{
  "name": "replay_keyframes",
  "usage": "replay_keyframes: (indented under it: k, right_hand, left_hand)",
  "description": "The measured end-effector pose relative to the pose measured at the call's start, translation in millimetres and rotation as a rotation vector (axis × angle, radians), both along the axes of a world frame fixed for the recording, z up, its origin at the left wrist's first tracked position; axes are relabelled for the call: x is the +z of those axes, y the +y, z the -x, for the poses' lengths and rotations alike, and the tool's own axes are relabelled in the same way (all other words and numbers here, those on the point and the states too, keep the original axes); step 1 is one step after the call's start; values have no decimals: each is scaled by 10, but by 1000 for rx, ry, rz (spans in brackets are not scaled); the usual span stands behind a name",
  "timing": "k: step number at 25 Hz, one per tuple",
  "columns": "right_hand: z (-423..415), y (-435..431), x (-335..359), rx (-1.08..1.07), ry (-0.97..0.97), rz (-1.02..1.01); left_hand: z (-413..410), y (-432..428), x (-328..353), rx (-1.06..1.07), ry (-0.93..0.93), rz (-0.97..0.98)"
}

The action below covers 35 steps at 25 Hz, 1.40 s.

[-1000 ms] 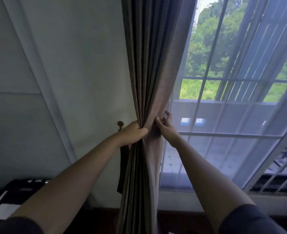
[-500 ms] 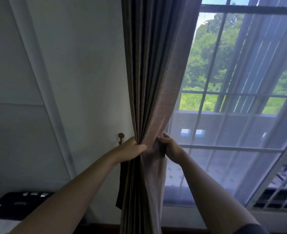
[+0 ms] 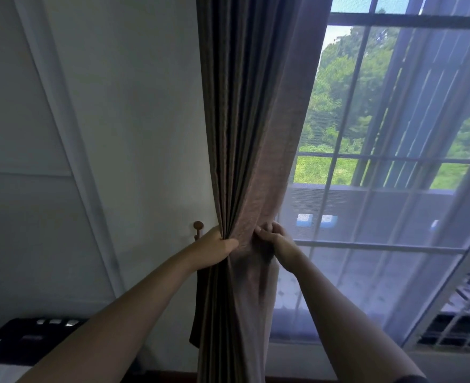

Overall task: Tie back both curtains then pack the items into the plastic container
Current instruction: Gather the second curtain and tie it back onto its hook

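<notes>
A brown-grey curtain hangs gathered into folds between the wall and the window. My left hand is closed around the bunched folds from the left at waist height. My right hand pinches the curtain's right edge, fingers curled into the cloth. A dark strip of fabric, possibly the tie-back, hangs behind the curtain below my left hand. A small wooden wall hook sticks out just left of my left hand. The plastic container is not in view.
White wall with a slanted trim strip lies left. A sheer white curtain covers the window on the right. A dark patterned object sits at the lower left. A metal grille shows at lower right.
The view has tilted upward, so both hands sit lower in frame. My right hand's fingers have curled tighter into the curtain edge. The left hand keeps its hold.
</notes>
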State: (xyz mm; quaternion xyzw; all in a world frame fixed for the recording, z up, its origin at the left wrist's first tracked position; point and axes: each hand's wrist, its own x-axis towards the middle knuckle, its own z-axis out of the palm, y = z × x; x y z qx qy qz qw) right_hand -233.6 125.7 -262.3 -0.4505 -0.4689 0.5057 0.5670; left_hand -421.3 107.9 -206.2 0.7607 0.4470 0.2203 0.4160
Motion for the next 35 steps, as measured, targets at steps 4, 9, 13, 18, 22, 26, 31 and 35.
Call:
replay_keyframes:
  k: [4,9,13,18,22,26,31,35]
  right_hand:
    - [92,-12,-119,-288,-402,-81]
    - [15,-163,-267,-280,-465,-180]
    - [11,-264,-252,-106,-239,-145]
    - [-108,-371,-214,8,141,-95]
    - [-140,-405,-250,56,358,-73]
    - [-110,-429,-265,81,556,-64]
    - [9,-465,-261,85,607,7]
    - [22,-531,-276,112,590,-7]
  left_hand:
    - [-151,8,-23,101,-31,-50]
    - [-389,78,8,201,-58,-128]
    - [-532,221,-42,253,-62,-176]
    - [-615,246,-66,240,-64,-154]
    - [-647,245,-77,249,-101,-154]
    - [-651,208,-73,249,-118,-147]
    - [-680,156,-85,265,-134,-125]
    - [-662,158,-94,249,-147,-91]
